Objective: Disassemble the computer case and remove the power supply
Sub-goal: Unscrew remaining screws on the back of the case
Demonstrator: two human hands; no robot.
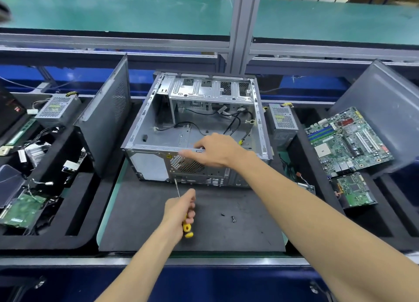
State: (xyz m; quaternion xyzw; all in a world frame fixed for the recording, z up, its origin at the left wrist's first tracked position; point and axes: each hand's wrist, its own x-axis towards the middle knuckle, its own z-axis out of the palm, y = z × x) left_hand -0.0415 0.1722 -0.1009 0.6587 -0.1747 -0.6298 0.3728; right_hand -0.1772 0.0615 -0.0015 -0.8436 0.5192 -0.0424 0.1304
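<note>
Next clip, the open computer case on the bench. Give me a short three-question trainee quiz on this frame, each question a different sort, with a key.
1. True or false: the left hand grips a yellow-handled screwdriver whose tip points at the rear panel of the computer case.
2. Multiple choice: where does the right hand rest? A) on the motherboard B) on the near top edge of the case C) on the loose screws
3. Fill in: the two loose screws lie on the dark ____ in front of the case.

Key: 1 true; 2 B; 3 mat.
</note>
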